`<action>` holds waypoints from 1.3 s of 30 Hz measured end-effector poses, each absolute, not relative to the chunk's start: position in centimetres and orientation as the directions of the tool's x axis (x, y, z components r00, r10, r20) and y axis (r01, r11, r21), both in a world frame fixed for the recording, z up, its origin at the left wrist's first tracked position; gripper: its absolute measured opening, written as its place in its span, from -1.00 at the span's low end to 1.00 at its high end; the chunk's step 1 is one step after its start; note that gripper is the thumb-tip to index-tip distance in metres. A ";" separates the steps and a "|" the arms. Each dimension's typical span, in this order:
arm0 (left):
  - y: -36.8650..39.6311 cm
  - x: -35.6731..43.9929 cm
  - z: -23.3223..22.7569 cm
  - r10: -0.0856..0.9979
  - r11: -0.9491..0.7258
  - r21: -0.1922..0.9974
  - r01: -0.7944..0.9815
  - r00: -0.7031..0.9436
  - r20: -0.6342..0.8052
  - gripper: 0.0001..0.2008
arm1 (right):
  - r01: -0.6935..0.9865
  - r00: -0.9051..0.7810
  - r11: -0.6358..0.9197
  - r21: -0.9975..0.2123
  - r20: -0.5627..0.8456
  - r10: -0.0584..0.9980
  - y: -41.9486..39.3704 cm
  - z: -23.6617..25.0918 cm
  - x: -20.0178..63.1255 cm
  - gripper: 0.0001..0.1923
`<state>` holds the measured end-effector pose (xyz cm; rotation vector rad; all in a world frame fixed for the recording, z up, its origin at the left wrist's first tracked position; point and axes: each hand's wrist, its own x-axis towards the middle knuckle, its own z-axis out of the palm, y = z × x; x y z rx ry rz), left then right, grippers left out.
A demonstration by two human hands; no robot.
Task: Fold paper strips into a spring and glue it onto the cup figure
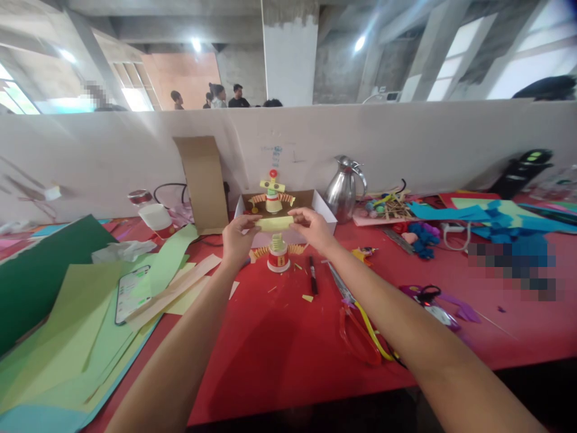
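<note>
Fingertips of the left hand point(237, 239) and right hand point(311, 227) are pinching the ends of a pale yellow paper strip point(274, 224), level above the red-banded paper cup point(278, 255); cup lettering is unreadable.

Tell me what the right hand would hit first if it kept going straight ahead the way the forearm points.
The right hand, gripping a pale yellow paper strip, points forward and slightly left. It would probably first meet the open white cardboard box holding a small yellow paper figure, though depth is hard to judge.
</note>
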<state>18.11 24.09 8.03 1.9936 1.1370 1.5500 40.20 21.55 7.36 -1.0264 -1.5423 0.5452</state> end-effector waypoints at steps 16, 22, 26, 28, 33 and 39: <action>22.8 18.1 4.6 0.761 -0.625 0.597 0.503 0.220 0.611 -0.81 | 0.549 -0.024 0.462 -0.697 0.539 0.842 19.8 2.7 40.1 -0.70; 22.6 18.1 4.5 0.766 -0.621 0.608 0.494 0.218 0.605 -0.84 | 0.544 -0.019 0.451 -0.707 0.528 0.849 19.5 3.3 39.9 -0.71; 22.7 18.1 4.3 0.767 -0.617 0.599 0.510 0.220 0.603 -0.83 | 0.549 -0.018 0.434 -0.714 0.509 0.860 19.4 3.4 39.9 -0.70; 22.8 18.1 4.3 0.765 -0.617 0.582 0.529 0.230 0.601 -0.83 | 0.557 -0.018 0.427 -0.712 0.504 0.864 19.5 3.3 39.9 -0.70; 22.7 18.0 4.5 0.772 -0.612 0.555 0.563 0.272 0.575 -0.82 | 0.575 -0.017 0.444 -0.688 0.532 0.847 19.5 3.0 39.8 -0.71; 22.1 18.2 4.7 0.791 -0.569 0.508 0.647 0.262 0.552 -0.76 | 0.605 -0.008 0.418 -0.678 0.519 0.854 19.2 3.2 39.7 -0.69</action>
